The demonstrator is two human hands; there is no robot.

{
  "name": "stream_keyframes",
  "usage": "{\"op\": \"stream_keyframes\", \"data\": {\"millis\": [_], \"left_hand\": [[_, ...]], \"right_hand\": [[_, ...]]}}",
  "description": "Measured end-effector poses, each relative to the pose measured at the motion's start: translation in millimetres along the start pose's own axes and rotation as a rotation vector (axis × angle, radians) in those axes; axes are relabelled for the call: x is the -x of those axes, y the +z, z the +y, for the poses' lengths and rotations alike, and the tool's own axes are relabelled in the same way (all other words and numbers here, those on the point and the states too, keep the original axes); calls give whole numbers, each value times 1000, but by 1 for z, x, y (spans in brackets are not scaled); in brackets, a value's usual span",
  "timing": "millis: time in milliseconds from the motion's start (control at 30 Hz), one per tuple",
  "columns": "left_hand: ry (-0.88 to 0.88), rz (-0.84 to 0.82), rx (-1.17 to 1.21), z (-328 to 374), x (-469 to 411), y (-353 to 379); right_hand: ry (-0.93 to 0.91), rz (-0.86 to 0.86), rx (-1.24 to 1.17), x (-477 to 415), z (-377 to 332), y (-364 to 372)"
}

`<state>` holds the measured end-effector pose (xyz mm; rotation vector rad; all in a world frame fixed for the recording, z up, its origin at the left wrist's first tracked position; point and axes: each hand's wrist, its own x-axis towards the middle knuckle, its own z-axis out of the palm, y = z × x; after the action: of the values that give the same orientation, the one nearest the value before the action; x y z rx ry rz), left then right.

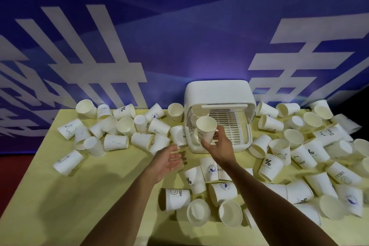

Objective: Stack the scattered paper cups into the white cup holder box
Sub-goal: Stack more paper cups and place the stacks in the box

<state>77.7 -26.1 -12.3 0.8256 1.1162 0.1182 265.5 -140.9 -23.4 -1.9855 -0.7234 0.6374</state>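
Observation:
The white cup holder box [219, 90] stands at the table's far middle, its lid raised and its slatted tray [232, 126] showing. My right hand [218, 144] grips an upright white paper cup [206, 129], mouth up, just above the box's front left corner. My left hand [166, 159] hovers palm up and holds nothing, to the left of the box's front. Several paper cups lie scattered on the table, in a left group [121, 126], a right group [305, 152] and a near group [211, 189].
The yellow-green table [69, 205] runs to a far edge against a blue wall banner with white characters [119, 56]. Cups crowd the box on both sides and lie beneath my right forearm. The table's left edge drops to a red floor [12, 170].

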Motion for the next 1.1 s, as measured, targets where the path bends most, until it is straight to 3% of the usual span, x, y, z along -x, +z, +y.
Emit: {"op": "stream_keyframes", "data": {"millis": [667, 833, 1100], "left_hand": [[-31, 95, 5, -18, 1, -42], [-42, 107, 22, -20, -1, -48], [-39, 109, 9, -24, -5, -52]], "right_hand": [[-8, 45, 72, -14, -1, 37], [33, 134, 152, -19, -2, 47], [54, 83, 268, -20, 4, 52]]}}
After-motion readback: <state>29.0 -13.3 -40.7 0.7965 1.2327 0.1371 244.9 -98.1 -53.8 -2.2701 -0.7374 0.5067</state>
